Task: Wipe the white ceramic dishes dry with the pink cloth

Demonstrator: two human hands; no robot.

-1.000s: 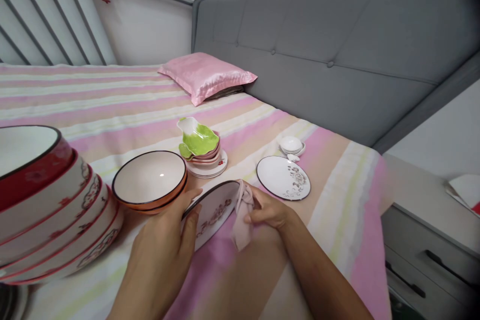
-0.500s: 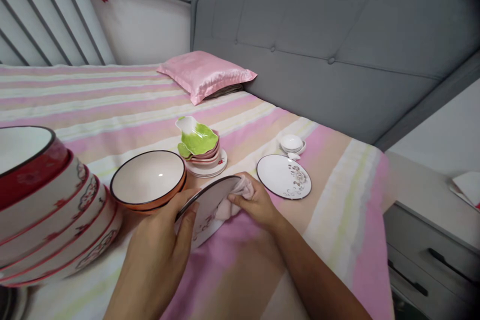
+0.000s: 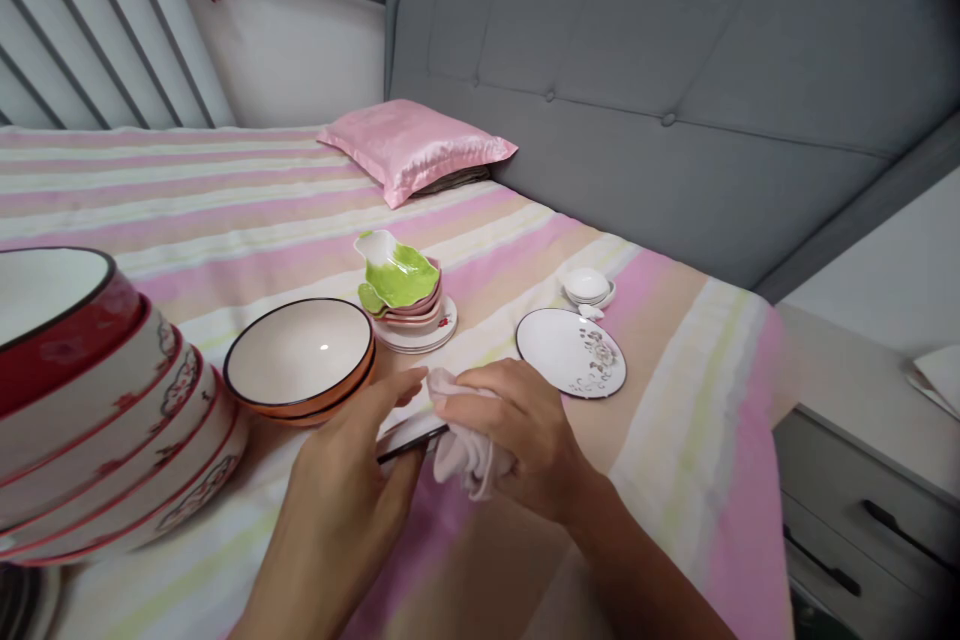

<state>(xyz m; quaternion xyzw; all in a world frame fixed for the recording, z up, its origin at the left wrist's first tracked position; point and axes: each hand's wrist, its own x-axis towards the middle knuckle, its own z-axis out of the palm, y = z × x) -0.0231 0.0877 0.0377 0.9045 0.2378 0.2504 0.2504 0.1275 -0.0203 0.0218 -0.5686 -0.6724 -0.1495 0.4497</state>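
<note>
- At far left, the tall stack of red-and-white patterned bowls point(image 3: 112, 460) leans close to my forearm; I would do well to swing my elbow inward, away from it.
- Next, the cream bowls with orange outsides and dark rims point(image 3: 300, 360) sit nested just beyond my left hand point(image 3: 341, 480); a wide turn of the wrist could knock them.
- That left hand pinches the white, dark-rimmed plate point(image 3: 409, 427) by its left part, thumb below and fingers above. The plate is tilted, nearly edge-on to me, raised over the striped bedspread point(image 3: 675, 400). A firm hold well in from the rim should stop it twisting under pressure.
- Behind it, the green-and-white leaf-shaped dish point(image 3: 401, 278) tops a small pile, near enough that I should draw the plate toward me before turning it.
- The crumpled pale pink cloth point(image 3: 469, 460) is bunched at the plate's right end; folded around the edge, it would probably wipe both faces in one pass.
- My right hand point(image 3: 532, 440) has that cloth gripped in bent fingers; I judge short, even strokes along the rim best.
- Farther right, the white plate with brown flowers point(image 3: 570, 350) lies flat, apart from my knuckles.
</note>
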